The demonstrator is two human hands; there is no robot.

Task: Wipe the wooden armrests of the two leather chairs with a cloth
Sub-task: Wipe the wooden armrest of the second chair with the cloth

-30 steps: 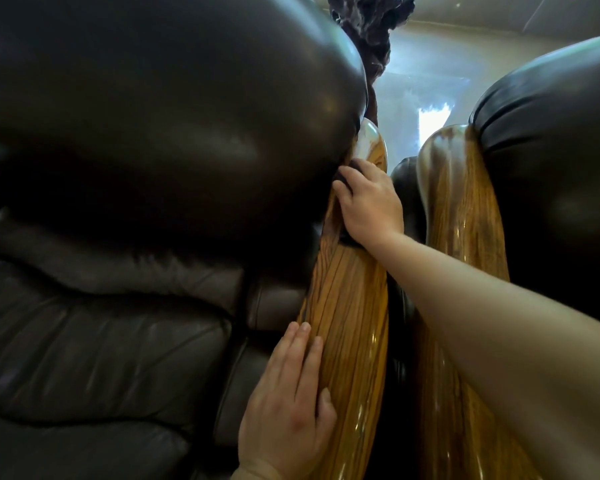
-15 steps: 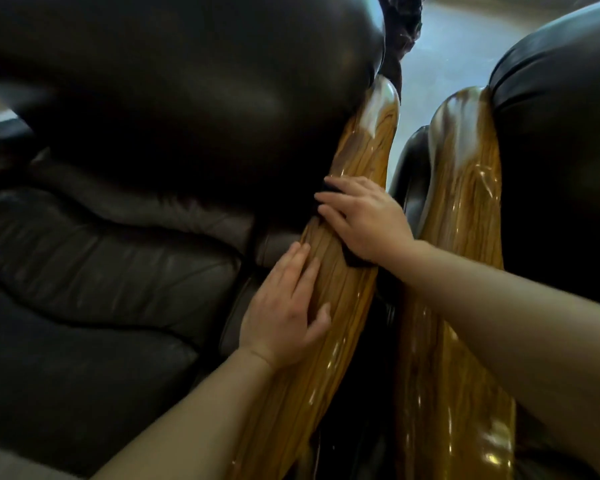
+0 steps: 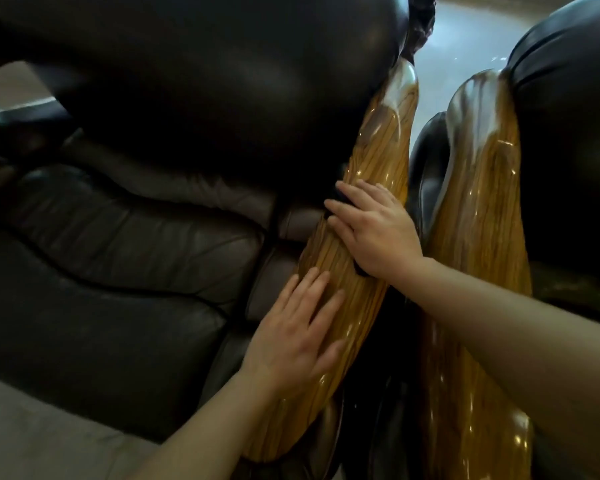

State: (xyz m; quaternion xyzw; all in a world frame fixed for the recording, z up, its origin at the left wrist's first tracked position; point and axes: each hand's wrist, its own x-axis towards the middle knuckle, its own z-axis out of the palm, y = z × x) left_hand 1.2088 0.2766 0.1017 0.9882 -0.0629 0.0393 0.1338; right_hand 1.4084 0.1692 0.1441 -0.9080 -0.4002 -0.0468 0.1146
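Observation:
Two glossy wooden armrests run side by side between two dark leather chairs. The left chair's armrest (image 3: 385, 140) slants from upper right to lower left; the right chair's armrest (image 3: 478, 209) stands beside it. My right hand (image 3: 374, 230) presses a dark cloth (image 3: 465, 270) flat on the middle of the left armrest; only the cloth's edges show under the palm and fingers. My left hand (image 3: 298, 337) lies flat, fingers spread, on the same armrest's inner side, lower down, holding nothing.
The left leather chair (image 3: 125, 258) fills the left half, its bulging backrest (image 3: 222, 74) overhanging the armrest's top. The right leather chair (image 3: 568, 140) rises at the right edge. A narrow dark gap separates the armrests. A pale floor (image 3: 471, 32) shows behind.
My right hand has slid the cloth down the left armrest from near its top to its middle. My left hand has shifted up the armrest, and the view has drawn back.

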